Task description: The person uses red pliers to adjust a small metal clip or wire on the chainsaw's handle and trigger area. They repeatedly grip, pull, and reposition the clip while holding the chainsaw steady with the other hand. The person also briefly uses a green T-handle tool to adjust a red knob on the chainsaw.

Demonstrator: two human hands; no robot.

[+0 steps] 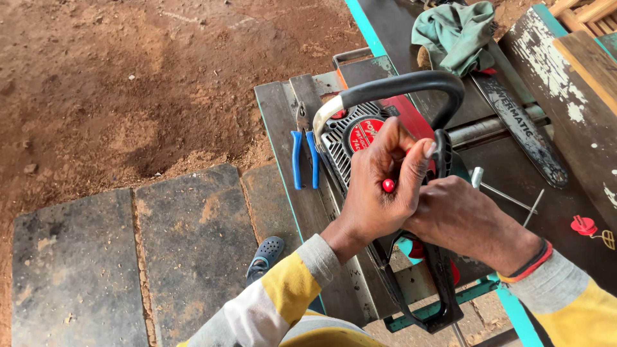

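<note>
Chainsaw (379, 148), red-and-black, centre frame on metal saw table (283, 115): likely heavy, rigid, best taken by black loop handle (411, 83); left hand (379, 186) clenched on small red knob (388, 185), right hand (463, 218) gripping rear body; blue pliers (304, 154) left.

Blue-handled pliers (304, 151) lie near the metal table's (277, 112) left edge. A green cloth (455, 32) sits crumpled at the far edge. A detached saw bar (524, 132) lies toward the right side, a T-shaped wrench (504, 193) nearer. Red cap (582, 225) at right edge. Stone slabs (135, 257) and sawdust-strewn dirt ground (128, 77) lie left.
</note>
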